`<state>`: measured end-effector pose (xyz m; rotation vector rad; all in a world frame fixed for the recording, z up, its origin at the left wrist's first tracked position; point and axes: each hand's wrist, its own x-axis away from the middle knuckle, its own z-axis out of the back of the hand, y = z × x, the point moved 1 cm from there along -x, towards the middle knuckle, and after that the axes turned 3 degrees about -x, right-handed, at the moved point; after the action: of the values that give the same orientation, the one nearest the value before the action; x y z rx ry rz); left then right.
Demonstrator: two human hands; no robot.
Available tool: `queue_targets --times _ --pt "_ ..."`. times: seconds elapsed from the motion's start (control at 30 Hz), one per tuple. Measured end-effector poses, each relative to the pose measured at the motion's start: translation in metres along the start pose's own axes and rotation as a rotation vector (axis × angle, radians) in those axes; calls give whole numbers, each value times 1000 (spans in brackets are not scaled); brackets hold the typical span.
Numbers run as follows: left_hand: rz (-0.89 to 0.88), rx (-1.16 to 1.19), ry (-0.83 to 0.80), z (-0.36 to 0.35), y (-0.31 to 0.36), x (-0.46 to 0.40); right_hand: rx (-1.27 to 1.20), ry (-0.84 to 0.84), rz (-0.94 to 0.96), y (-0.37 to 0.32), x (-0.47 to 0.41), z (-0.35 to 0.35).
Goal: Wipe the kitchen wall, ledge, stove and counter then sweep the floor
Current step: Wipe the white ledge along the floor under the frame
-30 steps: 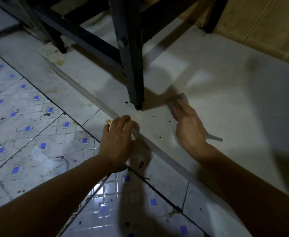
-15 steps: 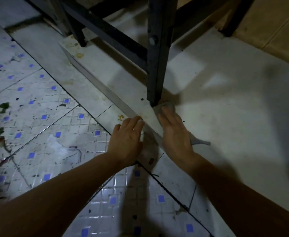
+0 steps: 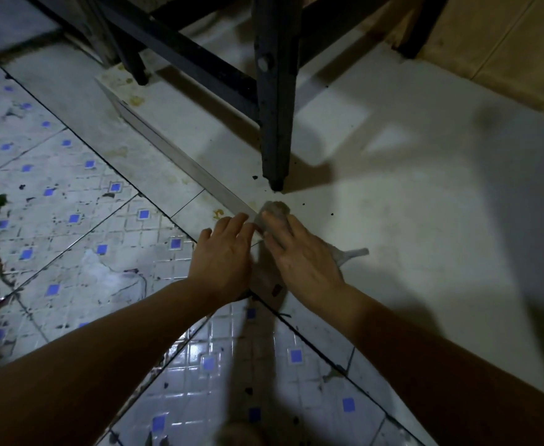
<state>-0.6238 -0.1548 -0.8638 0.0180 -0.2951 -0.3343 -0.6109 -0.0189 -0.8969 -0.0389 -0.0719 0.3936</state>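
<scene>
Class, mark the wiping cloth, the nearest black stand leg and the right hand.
cloth (image 3: 275,209), head view, bunched end beyond the fingertips
black stand leg (image 3: 275,130), head view, mid-length of its front face
right hand (image 3: 303,255), head view, back of the hand

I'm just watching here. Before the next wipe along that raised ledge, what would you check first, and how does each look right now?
1. Rag under the right hand: ok, straight fingers press it flat on the ledge.
2. Left hand steadying: ok, it rests open at the ledge edge beside the rag.
3. Stand leg in the way: not ok, its foot stands just beyond the rag.
4. Specks left on the ledge: not ok, dark bits lie near the leg.
5. Rag clean enough: cannot tell, mostly hidden by the hand.
6. Floor swept: not ok, debris and stains show.
</scene>
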Motion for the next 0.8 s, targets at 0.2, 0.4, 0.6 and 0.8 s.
queue_targets --times 0.2,0.4,0.6,0.8 --pt "-107 38 69 -3 26 5 97 49 13 15 51 -6" --pt "-251 3 90 -10 57 12 29 149 -8 28 100 -2" --pt "-409 -83 123 -24 81 16 -79 174 -113 42 155 -8" --pt "-542 -91 164 -30 115 24 -192 198 -208 55 201 -17"
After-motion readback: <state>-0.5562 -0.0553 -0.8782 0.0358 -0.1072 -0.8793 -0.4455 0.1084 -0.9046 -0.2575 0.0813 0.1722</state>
